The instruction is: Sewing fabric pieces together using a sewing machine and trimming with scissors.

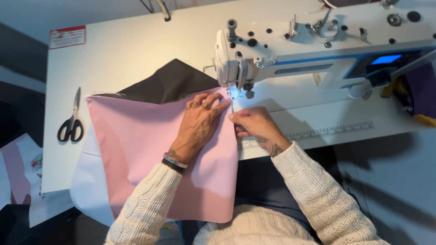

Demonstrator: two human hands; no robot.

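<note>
Keep left hand (pixel 200 121) spread flat on pink fabric (pixel 154 154) over table edge; pinch right edge with right hand (pixel 252 124) fingertips. Feed straight under lit needle of white sewing machine (pixel 318 54), dark lining (pixel 170 84) behind.

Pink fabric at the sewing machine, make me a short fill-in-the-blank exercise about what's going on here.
1. The left hand lies flat on the ____ fabric.
2. The right hand pinches the fabric's edge just below the sewing machine's ____.
3. To the left of the fabric on the white table lie black-handled ____.
4. A ____ layer shows beyond the pink fabric's far edge.

Missing words: pink; needle; scissors; dark
</note>
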